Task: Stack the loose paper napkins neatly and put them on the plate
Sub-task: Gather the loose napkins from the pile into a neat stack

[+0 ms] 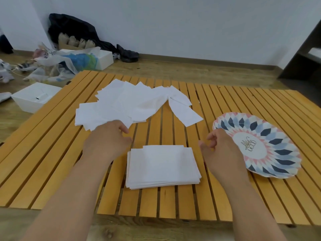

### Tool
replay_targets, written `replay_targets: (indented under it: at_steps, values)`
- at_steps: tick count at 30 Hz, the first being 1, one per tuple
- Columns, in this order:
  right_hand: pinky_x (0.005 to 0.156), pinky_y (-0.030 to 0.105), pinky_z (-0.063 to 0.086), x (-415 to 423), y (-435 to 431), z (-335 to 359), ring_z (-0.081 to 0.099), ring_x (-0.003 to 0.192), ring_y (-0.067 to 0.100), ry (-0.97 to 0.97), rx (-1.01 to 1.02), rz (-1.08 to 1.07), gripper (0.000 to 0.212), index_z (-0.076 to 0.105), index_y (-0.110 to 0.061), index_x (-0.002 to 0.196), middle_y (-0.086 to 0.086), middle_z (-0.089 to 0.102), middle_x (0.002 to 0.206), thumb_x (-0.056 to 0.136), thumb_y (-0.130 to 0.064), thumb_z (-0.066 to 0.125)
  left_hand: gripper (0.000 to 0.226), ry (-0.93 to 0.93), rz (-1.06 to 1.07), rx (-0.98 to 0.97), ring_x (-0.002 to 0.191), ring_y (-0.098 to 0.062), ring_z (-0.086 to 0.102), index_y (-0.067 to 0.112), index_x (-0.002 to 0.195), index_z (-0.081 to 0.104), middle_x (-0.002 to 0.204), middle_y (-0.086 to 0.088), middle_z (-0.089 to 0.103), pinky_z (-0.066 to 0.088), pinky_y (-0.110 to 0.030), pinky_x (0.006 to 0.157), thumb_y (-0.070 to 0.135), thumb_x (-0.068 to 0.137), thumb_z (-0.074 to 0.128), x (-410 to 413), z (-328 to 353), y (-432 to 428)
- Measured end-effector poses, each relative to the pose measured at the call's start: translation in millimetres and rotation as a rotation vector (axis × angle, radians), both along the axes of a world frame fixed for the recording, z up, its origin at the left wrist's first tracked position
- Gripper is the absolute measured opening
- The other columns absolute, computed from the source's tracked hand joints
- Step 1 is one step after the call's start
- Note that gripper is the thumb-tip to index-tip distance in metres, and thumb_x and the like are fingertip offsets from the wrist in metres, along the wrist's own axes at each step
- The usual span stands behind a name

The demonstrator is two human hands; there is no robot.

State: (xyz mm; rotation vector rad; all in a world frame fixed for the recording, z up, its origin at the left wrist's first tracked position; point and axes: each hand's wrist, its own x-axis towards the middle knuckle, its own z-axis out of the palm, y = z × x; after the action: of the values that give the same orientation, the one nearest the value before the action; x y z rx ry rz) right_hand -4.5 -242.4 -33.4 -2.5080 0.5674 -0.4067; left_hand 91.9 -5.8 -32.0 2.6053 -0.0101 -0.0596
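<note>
A stack of white paper napkins point(162, 166) lies on the slatted wooden table point(173, 202) between my two hands. Farther back, several loose white napkins point(128, 103) lie spread and overlapping. My left hand point(108, 140) reaches to the near edge of the loose pile, its fingertips on a napkin there; whether it grips one is hidden by the hand itself. My right hand point(218, 150) hovers right of the stack with loosely curled fingers, holding nothing, its fingers next to the rim of the patterned plate point(278, 164). The plate has blue, pink and white diamonds and holds nothing.
Left of the table, a white box point(33, 98) sits on the floor. Plastic bags and another white box point(78, 61) lie behind it, and a black bag point(74, 30) leans on the wall. A dark shelf unit point(304, 56) stands at the far right.
</note>
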Motion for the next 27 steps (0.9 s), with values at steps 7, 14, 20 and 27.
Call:
replay_targets:
  at_steps: [7, 14, 20, 27]
  values:
    - [0.059, 0.022, 0.045, -13.9, 3.2, 5.1, 0.053, 0.071, 0.007, 0.091, 0.044, 0.074, 0.006, 0.052, -0.028, 0.091, -0.010, 0.055, 0.079, 0.091, -0.030, 0.058, 0.039, -0.242, -0.124, 0.399, 0.113, -0.024, 0.052, 0.025, 0.123, 0.058, 0.122, -0.001, 0.057, 0.045, -0.037, 0.078, 0.035, 0.085, 0.063, 57.2, -24.0, -0.9]
    - [0.060, 0.020, 0.046, -11.0, 1.2, 3.3, 0.053, 0.071, 0.006, 0.101, 0.043, 0.098, 0.004, 0.054, -0.028, 0.095, -0.013, 0.055, 0.079, 0.092, -0.031, 0.057, 0.026, -0.366, -0.165, 0.445, 0.090, -0.024, 0.060, 0.019, 0.091, 0.071, 0.099, -0.003, 0.067, 0.044, -0.033, 0.066, 0.033, 0.095, 0.050, 73.3, -32.9, 8.0]
    - [0.058, 0.022, 0.045, -8.4, 2.3, 4.7, 0.053, 0.070, 0.005, 0.078, 0.075, 0.131, 0.005, 0.055, -0.029, 0.096, -0.014, 0.056, 0.078, 0.092, -0.031, 0.056, 0.028, -0.383, 0.030, 0.051, 0.108, -0.029, 0.061, 0.019, 0.111, 0.072, 0.120, -0.003, 0.068, 0.048, -0.037, 0.083, 0.029, 0.094, 0.052, 68.3, -8.4, 6.4]
    - [0.059, 0.019, 0.043, -7.2, 5.3, 7.7, 0.054, 0.075, 0.002, 0.045, 0.135, 0.146, 0.006, 0.056, -0.028, 0.097, -0.017, 0.056, 0.081, 0.092, -0.029, 0.056, 0.027, -0.675, 0.060, 0.071, 0.079, -0.032, 0.062, 0.016, 0.101, 0.074, 0.091, -0.011, 0.072, 0.040, -0.029, 0.060, 0.028, 0.091, 0.052, 73.5, 40.0, 12.4]
